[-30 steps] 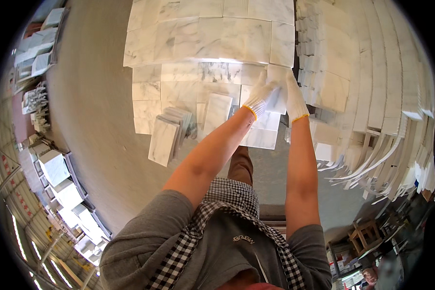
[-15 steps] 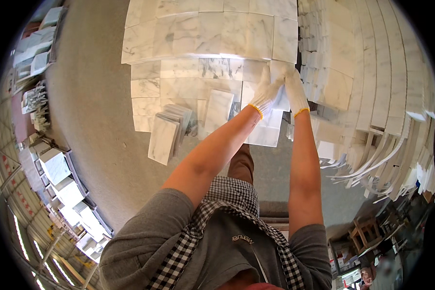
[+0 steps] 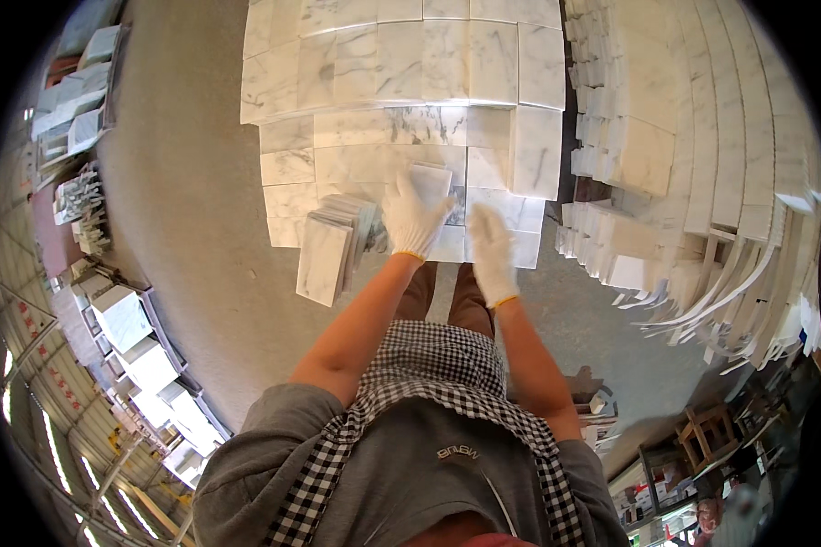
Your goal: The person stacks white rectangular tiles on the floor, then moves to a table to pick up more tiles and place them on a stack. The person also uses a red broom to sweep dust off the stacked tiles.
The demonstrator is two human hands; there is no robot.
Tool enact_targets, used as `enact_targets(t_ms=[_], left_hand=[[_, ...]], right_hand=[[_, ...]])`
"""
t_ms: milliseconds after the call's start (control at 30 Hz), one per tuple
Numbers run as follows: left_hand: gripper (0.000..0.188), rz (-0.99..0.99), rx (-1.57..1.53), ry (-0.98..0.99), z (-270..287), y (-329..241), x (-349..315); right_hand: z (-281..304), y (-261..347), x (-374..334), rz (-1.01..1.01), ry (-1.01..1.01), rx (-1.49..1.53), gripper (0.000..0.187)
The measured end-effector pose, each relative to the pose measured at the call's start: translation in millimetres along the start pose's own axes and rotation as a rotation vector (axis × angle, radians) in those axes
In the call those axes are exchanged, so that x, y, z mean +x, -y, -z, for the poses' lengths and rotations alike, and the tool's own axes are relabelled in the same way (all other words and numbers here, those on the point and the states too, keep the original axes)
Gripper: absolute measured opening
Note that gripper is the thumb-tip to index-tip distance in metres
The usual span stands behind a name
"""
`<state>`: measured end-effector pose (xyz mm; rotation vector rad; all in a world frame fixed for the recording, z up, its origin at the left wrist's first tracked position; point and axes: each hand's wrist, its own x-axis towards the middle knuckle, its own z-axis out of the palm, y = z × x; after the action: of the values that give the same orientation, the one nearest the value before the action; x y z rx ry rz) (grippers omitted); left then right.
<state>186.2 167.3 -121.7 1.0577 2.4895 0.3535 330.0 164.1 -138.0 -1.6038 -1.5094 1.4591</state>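
Observation:
White marble tiles with grey veins lie in rows (image 3: pixel 379 64) in front of me. Both my hands wear white knit gloves with yellow cuffs. My left hand (image 3: pixel 418 219) is closed around a loose marble tile (image 3: pixel 431 180), thumb on its right side and fingers on its left; the palm hides much of it. My right hand (image 3: pixel 493 253) hovers near the front edge of the layout, fingers stretched out and nothing in them. A long tile (image 3: pixel 538 153) lies at the layout's right edge, apart from both hands. Left of my left hand, several tiles (image 3: pixel 324 251) lean in an overlapping stack.
Stacked tiles and long pale strips (image 3: pixel 711 137) line the right side, with thin curved strips (image 3: pixel 730 305) hanging from their near ends. Along the left stand racks of pale slabs (image 3: pixel 123 314). Grey concrete floor (image 3: pixel 192 182) runs between. A wooden frame (image 3: pixel 707 433) stands at lower right.
Both hands have left the tile at the right edge, which now lies in its row. My left hand has moved left onto the loose tile; my right hand has come back toward me and left.

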Motion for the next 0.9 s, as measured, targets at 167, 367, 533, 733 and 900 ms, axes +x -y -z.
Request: enact_targets(t_ms=[167, 367, 533, 733, 900], left_hand=[[0.096, 0.024, 0.154, 0.058, -7.6, 5.4, -4.1], [0.091, 0.065, 0.201, 0.1, -15.1, 17.1, 10.7], [0.086, 0.074, 0.254, 0.073, -17.3, 8.8, 11.1], [0.081, 0.043, 0.213, 0.117, -6.2, 10.2, 13.9], [0.079, 0.023, 0.019, 0.169, -12.6, -52.7, 27.9]], right_hand=[[-44.3, -8.6, -34.3, -0.252, 0.187, -0.053, 0.04], [-50.1, -15.6, -39.9, -0.173, 0.217, -0.146, 0.039], [-56.1, -12.3, -38.9, -0.163, 0.273, -0.19, 0.038], [-18.2, -12.7, -29.0, -0.163, 0.085, -0.15, 0.042], [-0.2, -67.8, -19.2, -0.217, -0.045, 0.063, 0.046]])
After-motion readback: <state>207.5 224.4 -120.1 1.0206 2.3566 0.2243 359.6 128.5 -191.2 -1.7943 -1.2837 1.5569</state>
